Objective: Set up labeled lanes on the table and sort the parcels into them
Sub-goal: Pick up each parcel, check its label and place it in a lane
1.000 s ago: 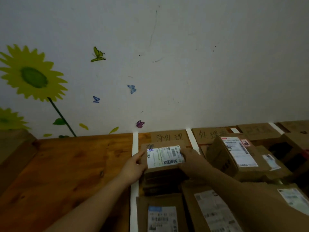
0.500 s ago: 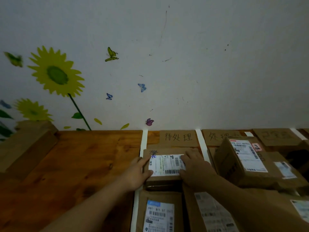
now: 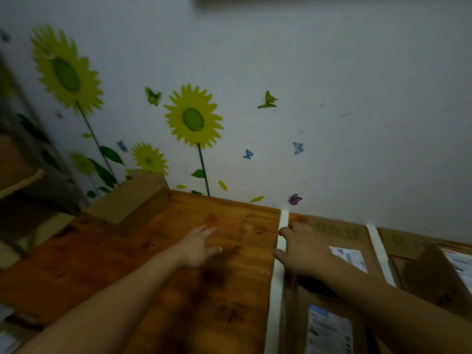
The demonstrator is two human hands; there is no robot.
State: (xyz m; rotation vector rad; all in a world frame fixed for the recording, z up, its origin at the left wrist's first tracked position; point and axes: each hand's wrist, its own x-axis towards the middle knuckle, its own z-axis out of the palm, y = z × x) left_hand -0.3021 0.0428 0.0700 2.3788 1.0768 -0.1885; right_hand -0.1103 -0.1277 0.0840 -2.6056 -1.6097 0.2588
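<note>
My left hand [image 3: 198,247] hovers open over the bare wooden table [image 3: 132,264], fingers spread, holding nothing. My right hand [image 3: 300,247] lies open and flat across the white tape strip [image 3: 277,282] and the near corner of a small cardboard parcel [image 3: 348,254] with a white label. That parcel sits in the lane behind a cardboard lane sign [image 3: 339,231] with handwritten characters. A second tape strip [image 3: 380,251] bounds the lane on the right. Another labelled parcel [image 3: 329,325] lies nearer me in the same lane.
A brown cardboard box [image 3: 127,200] stands at the table's far left corner by the wall. More parcels [image 3: 439,274] and another sign [image 3: 403,242] fill the lane to the right. A dark shelf frame [image 3: 30,159] stands left of the table.
Both hands have let go of the small parcel, which now rests in its lane. My left hand moved left over bare wood, and my view swung left.
</note>
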